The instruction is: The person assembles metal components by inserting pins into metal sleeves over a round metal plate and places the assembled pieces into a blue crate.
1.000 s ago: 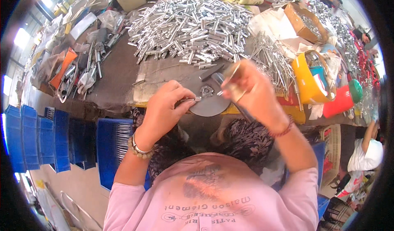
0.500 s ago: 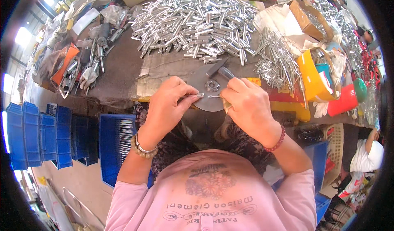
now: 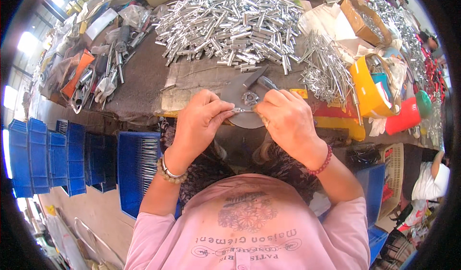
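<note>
Between thumb and fingers, my left hand (image 3: 201, 119) pinches a short silver metal tube (image 3: 236, 110). My right hand (image 3: 285, 121) grips a thin metal rod (image 3: 248, 110), whose tip meets the end of the tube; whether it sits inside the tube is too small to tell. Both hands are above the front of a round grey metal plate (image 3: 247, 122) at the table's edge. A hammer (image 3: 255, 77) lies on the plate's far side, its handle running toward my right hand. Beside it is a small nut-like metal piece (image 3: 250, 98).
A big heap of silver tubes (image 3: 230, 25) covers the table beyond my hands. Thin rods (image 3: 326, 71) lie in a pile to the right, near a yellow container (image 3: 367, 87) and a red one (image 3: 403, 119). Blue bins (image 3: 137, 174) stand at the left. Other people are at far right.
The tube and the rod have come together; a gap stood between their ends before. My right hand has shifted slightly left.
</note>
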A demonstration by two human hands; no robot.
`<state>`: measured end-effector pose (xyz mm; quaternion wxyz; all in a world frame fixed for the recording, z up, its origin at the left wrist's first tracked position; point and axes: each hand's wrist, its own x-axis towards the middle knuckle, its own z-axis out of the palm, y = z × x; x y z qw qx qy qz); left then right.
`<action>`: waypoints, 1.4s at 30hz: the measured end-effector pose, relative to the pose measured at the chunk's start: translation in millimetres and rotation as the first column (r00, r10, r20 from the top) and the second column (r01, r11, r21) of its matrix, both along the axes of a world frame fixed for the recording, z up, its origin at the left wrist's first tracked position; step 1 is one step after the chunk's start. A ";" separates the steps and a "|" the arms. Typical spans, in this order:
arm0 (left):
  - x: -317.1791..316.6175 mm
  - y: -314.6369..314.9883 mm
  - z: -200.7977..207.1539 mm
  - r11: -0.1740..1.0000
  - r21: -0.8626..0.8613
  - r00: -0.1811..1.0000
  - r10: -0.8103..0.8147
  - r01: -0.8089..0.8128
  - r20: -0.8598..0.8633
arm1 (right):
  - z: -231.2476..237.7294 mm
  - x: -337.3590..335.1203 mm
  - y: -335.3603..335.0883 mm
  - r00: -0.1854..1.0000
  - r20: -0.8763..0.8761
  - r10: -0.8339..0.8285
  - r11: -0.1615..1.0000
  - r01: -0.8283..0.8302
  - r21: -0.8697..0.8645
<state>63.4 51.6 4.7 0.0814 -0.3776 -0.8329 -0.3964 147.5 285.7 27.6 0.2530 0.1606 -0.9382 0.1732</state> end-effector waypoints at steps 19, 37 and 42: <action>9.2 4.6 -2.6 0.999 -0.010 0.996 0.051 -0.052 -0.072 | 0.0 -13.4 57.7 0.965 -0.021 -0.263 0.960 0.259 -0.109; 6.8 2.6 -5.4 0.999 0.032 0.997 0.022 -0.019 -0.080 | 16.3 -45.5 89.7 0.974 0.119 -0.192 0.946 0.152 0.285; 6.3 1.3 -10.3 0.999 0.032 0.995 0.042 -0.039 -0.092 | 22.3 -18.4 27.3 0.896 0.427 0.119 0.800 0.169 -0.576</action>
